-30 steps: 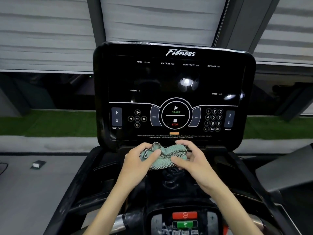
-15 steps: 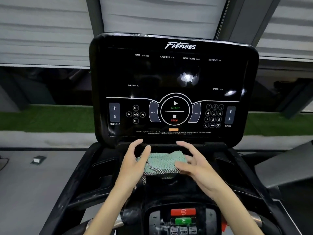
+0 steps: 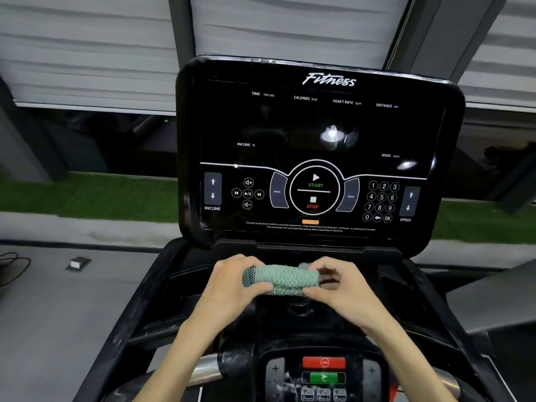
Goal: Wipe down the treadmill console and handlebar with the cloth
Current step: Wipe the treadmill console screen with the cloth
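Observation:
A folded pale green cloth [image 3: 282, 278] with a dark netted underside is held between both hands, just below the black treadmill console [image 3: 319, 146]. My left hand [image 3: 232, 285] grips its left end, thumb underneath. My right hand [image 3: 339, 285] pinches its right end with curled fingers. The console screen is dark, with START and STOP buttons and a number pad. The chrome and black handlebar [image 3: 208, 369] crosses the bottom of the view under my forearms.
A lower control panel [image 3: 323, 372] with a red and a green button sits at the bottom centre. Black side trays [image 3: 191, 274] flank the hands. A grey floor, a small box [image 3: 77, 264] and a cable [image 3: 11, 265] lie at the left.
Both hands opened over the cloth half a second ago, then closed round it again; the cloth is now folded into a tighter roll. The view has swung, so the console sits further right.

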### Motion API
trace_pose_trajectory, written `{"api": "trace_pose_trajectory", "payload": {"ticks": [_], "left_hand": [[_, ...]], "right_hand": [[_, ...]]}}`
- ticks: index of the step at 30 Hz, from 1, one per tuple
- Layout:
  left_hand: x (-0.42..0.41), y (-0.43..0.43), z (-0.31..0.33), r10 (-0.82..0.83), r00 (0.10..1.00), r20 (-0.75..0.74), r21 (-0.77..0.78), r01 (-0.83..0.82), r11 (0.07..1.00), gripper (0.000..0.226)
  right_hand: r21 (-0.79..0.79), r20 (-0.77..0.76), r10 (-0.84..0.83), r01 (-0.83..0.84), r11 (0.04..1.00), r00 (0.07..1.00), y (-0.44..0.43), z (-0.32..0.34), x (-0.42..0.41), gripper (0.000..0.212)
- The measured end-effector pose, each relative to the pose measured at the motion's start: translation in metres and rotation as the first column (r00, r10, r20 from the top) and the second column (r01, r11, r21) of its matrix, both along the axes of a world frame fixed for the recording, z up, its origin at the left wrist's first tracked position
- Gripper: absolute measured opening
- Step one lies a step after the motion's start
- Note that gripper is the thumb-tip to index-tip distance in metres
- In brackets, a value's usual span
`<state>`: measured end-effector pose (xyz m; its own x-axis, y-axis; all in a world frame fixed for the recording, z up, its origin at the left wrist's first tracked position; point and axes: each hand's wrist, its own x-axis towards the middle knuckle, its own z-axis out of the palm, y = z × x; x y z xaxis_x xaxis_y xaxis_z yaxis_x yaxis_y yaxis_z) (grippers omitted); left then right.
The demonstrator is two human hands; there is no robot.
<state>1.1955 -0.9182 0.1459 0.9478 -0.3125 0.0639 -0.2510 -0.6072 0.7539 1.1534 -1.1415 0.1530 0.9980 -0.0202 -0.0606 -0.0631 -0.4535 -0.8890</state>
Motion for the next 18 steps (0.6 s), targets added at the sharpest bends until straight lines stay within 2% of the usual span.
{"api": "trace_pose_trajectory", "payload": {"ticks": [2, 4, 7, 9, 13, 18], "left_hand": [[0.000, 0.002, -0.003, 0.018, 0.999, 0.044, 0.010, -0.019, 1.000, 0.017], [0.001, 0.005, -0.003, 0.005, 0.998, 0.069, -0.023, -0.003, 1.000, 0.016], [0.001, 0.008, 0.002, 0.004, 0.995, 0.104, -0.153, 0.012, 0.988, 0.020], [0.002, 0.008, 0.006, 0.026, 0.990, 0.137, -0.227, 0.006, 0.974, 0.014], [0.003, 0.003, 0.022, 0.001, 1.000, 0.012, -0.376, 0.004, 0.927, 0.004], [0.008, -0.004, 0.041, -0.034, 0.999, -0.029, -0.442, 0.018, 0.897, 0.004]], "right_hand": [[-0.107, 0.048, 0.004, 0.001, 0.994, 0.999, 0.002, -0.002, 0.002, 0.025], [-0.115, 0.091, 0.010, 0.000, 0.993, 0.996, 0.002, -0.002, 0.004, 0.023], [0.063, 0.092, 0.015, -0.021, 0.998, 0.996, 0.006, 0.007, 0.004, 0.018], [0.130, 0.143, 0.032, -0.051, 0.990, 0.989, 0.009, 0.014, 0.002, 0.015], [0.213, 0.192, 0.013, -0.055, 0.975, 0.981, 0.017, 0.024, 0.004, 0.008], [0.360, 0.121, 0.002, -0.046, 0.932, 0.993, 0.024, 0.037, 0.010, 0.016]]}}
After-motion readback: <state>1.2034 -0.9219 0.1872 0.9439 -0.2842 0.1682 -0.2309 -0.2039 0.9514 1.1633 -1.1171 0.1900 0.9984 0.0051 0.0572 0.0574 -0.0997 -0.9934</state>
